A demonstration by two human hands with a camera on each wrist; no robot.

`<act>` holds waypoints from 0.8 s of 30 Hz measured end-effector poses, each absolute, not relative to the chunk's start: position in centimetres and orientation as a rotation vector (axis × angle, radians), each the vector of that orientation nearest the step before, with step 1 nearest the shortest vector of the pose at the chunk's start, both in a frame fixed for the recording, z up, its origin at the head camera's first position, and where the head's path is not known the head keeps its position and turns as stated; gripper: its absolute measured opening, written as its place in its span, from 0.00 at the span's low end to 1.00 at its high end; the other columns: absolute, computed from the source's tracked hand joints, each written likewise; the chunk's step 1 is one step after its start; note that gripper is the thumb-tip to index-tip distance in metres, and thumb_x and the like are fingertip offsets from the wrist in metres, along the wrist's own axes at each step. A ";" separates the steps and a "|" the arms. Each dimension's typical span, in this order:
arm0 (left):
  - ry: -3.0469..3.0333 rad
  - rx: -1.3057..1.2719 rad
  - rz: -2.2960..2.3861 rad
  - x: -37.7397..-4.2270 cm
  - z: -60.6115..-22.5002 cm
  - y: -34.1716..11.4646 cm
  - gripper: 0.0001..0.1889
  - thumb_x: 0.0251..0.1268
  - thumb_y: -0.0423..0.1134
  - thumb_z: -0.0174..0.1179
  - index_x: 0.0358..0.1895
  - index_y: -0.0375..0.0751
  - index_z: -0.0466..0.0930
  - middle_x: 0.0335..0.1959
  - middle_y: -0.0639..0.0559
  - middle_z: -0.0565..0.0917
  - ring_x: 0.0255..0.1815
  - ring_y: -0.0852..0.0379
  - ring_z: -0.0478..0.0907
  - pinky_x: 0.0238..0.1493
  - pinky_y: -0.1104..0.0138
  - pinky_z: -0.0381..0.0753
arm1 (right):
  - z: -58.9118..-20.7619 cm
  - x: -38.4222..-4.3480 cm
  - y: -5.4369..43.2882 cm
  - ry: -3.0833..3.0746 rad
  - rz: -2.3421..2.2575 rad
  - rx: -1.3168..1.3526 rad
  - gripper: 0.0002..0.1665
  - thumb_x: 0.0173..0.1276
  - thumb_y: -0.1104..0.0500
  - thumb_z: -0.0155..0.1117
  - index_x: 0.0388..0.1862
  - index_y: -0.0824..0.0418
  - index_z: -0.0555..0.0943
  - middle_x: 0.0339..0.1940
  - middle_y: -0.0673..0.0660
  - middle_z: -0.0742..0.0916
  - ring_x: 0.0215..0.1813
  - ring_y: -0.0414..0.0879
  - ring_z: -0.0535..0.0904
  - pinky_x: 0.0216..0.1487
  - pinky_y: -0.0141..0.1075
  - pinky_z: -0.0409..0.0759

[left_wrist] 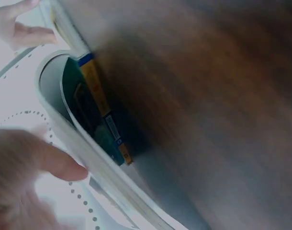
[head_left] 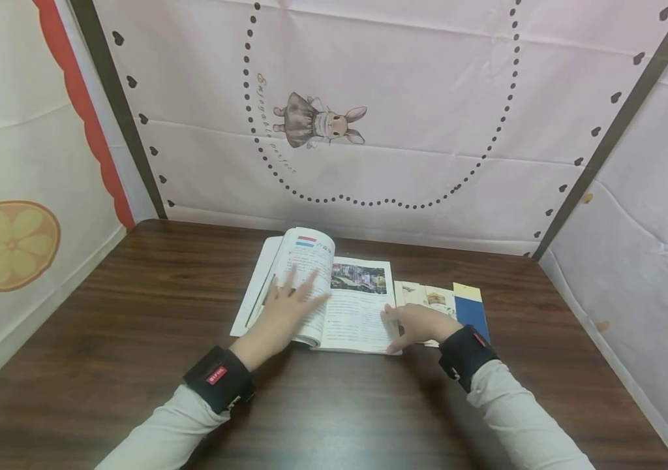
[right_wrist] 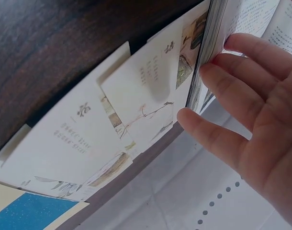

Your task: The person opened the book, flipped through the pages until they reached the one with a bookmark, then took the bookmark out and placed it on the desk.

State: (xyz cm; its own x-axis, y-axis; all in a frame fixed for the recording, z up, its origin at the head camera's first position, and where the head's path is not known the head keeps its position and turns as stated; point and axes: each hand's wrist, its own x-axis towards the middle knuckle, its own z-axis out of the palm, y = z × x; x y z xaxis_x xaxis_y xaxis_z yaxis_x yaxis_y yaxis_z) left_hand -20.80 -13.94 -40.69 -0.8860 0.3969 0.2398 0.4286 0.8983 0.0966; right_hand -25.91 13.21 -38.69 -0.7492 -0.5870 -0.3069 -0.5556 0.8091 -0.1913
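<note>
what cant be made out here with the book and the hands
Head view: the open book's small print is too tiny to read; part of its left page is hidden under the left hand.
Left wrist view: the left hand is blurred and cut off by the left edge; lettering on the orange strip is too small.
Right wrist view: the right hand and blue panel are cut off by the frame's edges.

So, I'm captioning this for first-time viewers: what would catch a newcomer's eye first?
Probably the open book on the dark table, with the left hand spread over its left pages and the right hand at its right edge. Next, likely the sideways rabbit printed on the pale cloth behind, then the orange slice at far left.
</note>
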 end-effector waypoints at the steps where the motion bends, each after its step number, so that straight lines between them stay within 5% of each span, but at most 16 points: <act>1: -2.860 -0.708 -0.183 -20.7 -40.7 -13.9 0.27 0.61 0.25 0.54 0.63 0.51 0.72 0.73 0.41 0.58 0.74 0.33 0.47 0.66 0.36 0.52 | -38.7 -25.9 13.2 2.642 -0.122 -0.866 0.50 0.50 0.46 0.75 0.66 0.69 0.67 0.50 0.62 0.83 0.39 0.46 0.73 0.43 0.39 0.74; 5: -2.906 -0.809 -0.182 -20.5 -40.4 -13.5 0.18 0.61 0.27 0.55 0.54 0.43 0.80 0.66 0.42 0.71 0.69 0.38 0.63 0.64 0.43 0.65 | -38.9 -26.0 13.2 2.638 -0.135 -0.884 0.50 0.51 0.46 0.74 0.66 0.69 0.67 0.50 0.62 0.83 0.38 0.46 0.73 0.43 0.39 0.74; 10: -2.937 -0.650 -0.263 -20.8 -39.8 -13.2 0.15 0.66 0.35 0.54 0.54 0.36 0.79 0.57 0.38 0.78 0.60 0.39 0.74 0.56 0.49 0.75 | -39.2 -26.3 13.4 2.623 -0.148 -0.947 0.45 0.54 0.48 0.73 0.66 0.68 0.68 0.48 0.61 0.84 0.35 0.44 0.72 0.39 0.36 0.72; 16: -2.986 -0.650 -0.300 -21.2 -39.9 -12.9 0.16 0.68 0.37 0.53 0.54 0.36 0.79 0.59 0.37 0.77 0.62 0.38 0.73 0.59 0.50 0.73 | -39.1 -26.8 14.0 2.589 -0.184 -1.009 0.32 0.56 0.60 0.69 0.61 0.66 0.74 0.39 0.56 0.84 0.32 0.42 0.70 0.36 0.32 0.69; 19: -2.992 -0.653 -0.307 -21.2 -39.9 -12.8 0.16 0.68 0.37 0.53 0.55 0.36 0.79 0.59 0.37 0.77 0.62 0.37 0.72 0.60 0.49 0.72 | -39.0 -26.9 14.1 2.608 -0.218 -1.023 0.30 0.57 0.63 0.68 0.60 0.67 0.75 0.44 0.58 0.85 0.33 0.43 0.71 0.36 0.32 0.69; 24: -2.973 -0.679 -0.290 -21.4 -40.0 -12.6 0.15 0.67 0.37 0.53 0.54 0.36 0.79 0.59 0.36 0.77 0.61 0.35 0.72 0.58 0.48 0.73 | -39.1 -26.8 14.3 2.670 -0.308 -1.087 0.20 0.57 0.67 0.67 0.51 0.66 0.81 0.51 0.61 0.85 0.47 0.50 0.82 0.49 0.39 0.80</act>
State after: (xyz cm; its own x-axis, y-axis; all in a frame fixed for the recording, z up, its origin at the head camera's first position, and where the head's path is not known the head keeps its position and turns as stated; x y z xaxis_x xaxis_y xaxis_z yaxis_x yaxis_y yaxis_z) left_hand -21.39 -12.57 -40.02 -0.8987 0.4224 0.1175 0.4372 0.8838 0.1664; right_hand -26.80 14.26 -39.05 -0.6937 -0.7060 -0.1428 -0.6548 0.7007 -0.2831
